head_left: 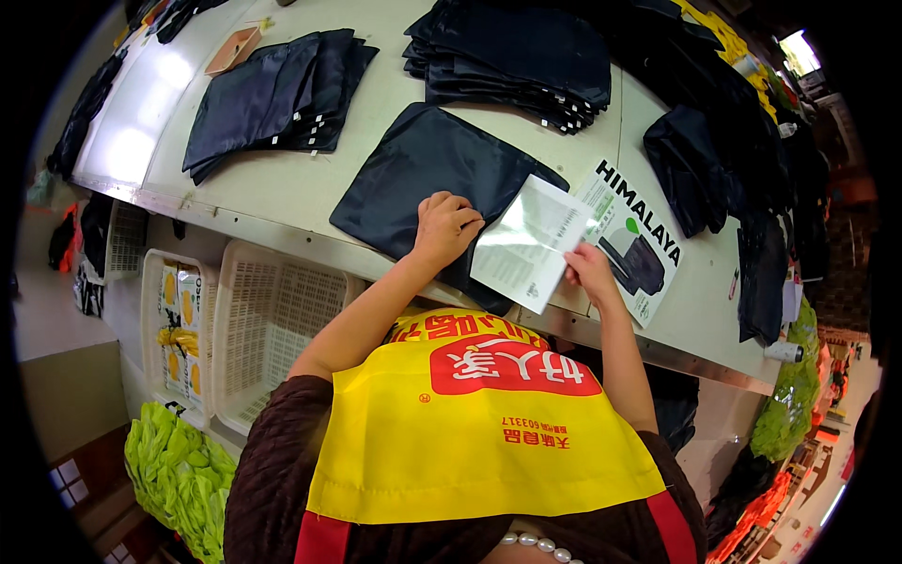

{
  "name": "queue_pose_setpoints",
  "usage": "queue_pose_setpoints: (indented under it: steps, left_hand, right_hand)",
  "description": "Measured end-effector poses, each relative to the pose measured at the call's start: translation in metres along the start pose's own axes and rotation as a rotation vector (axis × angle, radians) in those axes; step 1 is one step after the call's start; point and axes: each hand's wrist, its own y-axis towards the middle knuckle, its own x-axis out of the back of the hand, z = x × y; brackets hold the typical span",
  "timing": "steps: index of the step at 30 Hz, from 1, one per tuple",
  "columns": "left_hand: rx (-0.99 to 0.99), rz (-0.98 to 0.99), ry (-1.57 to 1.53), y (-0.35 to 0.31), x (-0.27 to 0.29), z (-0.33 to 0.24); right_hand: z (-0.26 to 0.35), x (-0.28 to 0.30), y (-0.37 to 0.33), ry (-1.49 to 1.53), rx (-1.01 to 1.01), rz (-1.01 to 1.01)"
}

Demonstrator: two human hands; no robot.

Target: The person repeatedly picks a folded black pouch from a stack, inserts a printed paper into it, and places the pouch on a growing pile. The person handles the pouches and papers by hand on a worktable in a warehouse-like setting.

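A folded dark navy garment [413,164] lies at the table's near edge in front of me. My left hand [446,228] rests on it with the fingers curled together; whatever they may pinch is hidden. Over the garment's right part is a white printed sheet [536,246], glossy as if in a clear sleeve. My right hand [590,273] pinches this sheet at its right edge, thumb on top. Beside and partly under the sheet, a white printed package insert [648,244] with a picture of dark trousers lies on the table.
Stacks of folded dark garments [282,99] [512,61] stand farther back on the pale table [376,89]. Loose dark fabric [691,169] is heaped at the right. White plastic baskets [268,320] stand below the table at left, near bright green bundles [174,451].
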Motion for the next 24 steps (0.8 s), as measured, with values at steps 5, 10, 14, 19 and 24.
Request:
queue_pose_setpoints:
  steps: [5,10,14,19,24]
  left_hand:
    - [-0.007,0.049,-0.012,0.004,0.000,0.003]
    - [0.104,0.078,-0.089,0.003,-0.002,0.032]
    - [0.042,0.067,-0.067,0.015,-0.009,0.030]
    - [-0.068,0.114,0.092,0.015,-0.023,0.013]
    - [-0.122,0.237,0.227,0.016,-0.017,0.001]
  right_hand:
    - [0.024,-0.071,0.055,-0.019,0.121,0.045]
    - [0.036,-0.099,0.064,0.500,-0.047,0.134]
    - [0.059,-0.109,0.053,-0.261,0.063,-0.030]
    - [0.061,-0.117,0.065,-0.898,0.192,-0.311]
    - [0.033,-0.074,0.087,-0.662,0.200,-0.407]
